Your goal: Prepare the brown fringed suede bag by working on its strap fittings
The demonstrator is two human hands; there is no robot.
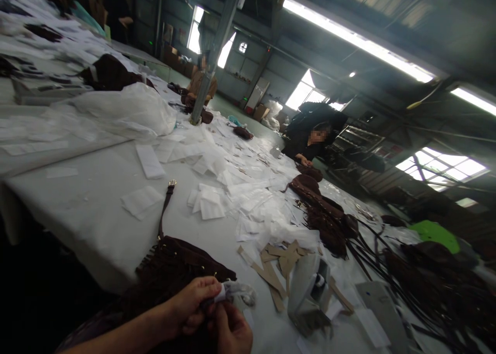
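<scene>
The fringed brown bag (189,256) lies at the near edge of one white-covered table (104,225). Three other people (312,142) are beyond. One translucent plastic bag (132,111) sits leftward, contents unclear. One grey holder (301,284), right of the hands, contains something dark, too blurred to name. Left hand (196,299) and right hand (234,331) together pinch one white wrap (219,294). One metal buckle (172,183) ends a brown strap (166,209).

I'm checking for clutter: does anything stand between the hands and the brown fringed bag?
Nothing visible does. The left hand, pinching a small white piece, and the right hand beside it are right by the brown fringed bag; whether they touch it is unclear.
</scene>
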